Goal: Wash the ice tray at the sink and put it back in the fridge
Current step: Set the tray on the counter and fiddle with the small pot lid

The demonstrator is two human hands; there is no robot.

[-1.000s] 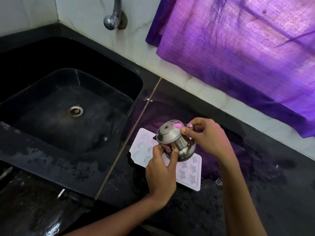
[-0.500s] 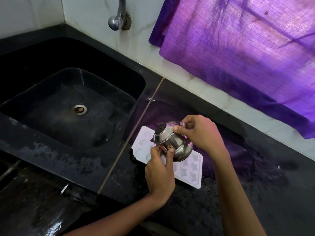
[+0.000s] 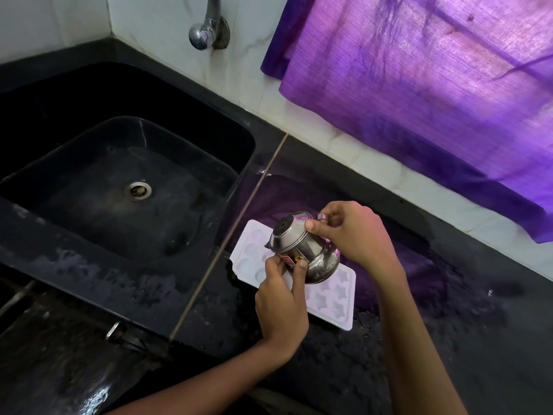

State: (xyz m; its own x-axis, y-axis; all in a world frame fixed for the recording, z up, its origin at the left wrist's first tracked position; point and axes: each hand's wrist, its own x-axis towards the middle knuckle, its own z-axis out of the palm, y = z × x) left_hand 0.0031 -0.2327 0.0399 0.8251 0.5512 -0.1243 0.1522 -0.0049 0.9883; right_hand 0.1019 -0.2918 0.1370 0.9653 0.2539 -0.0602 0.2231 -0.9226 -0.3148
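A white ice tray [image 3: 329,301] with round and star-shaped moulds lies flat on the black counter, just right of the sink. Above it I hold a small steel pot [image 3: 302,250], tipped with its mouth toward the tray's left end. My left hand [image 3: 281,304] pinches the pot's lower side near a sticker. My right hand [image 3: 353,235] grips its handle and rim from the right. The tray's middle is hidden under the pot and my hands.
The black sink [image 3: 125,187] with a round drain [image 3: 137,190] sits to the left. A steel tap [image 3: 206,28] juts from the white tiled wall. A purple curtain [image 3: 419,79] hangs at the back right. The black counter [image 3: 449,324] stretches to the right, wet and mottled.
The pot has tipped a little further over the tray's left end, with both hands still holding it. The tray has stayed in place.
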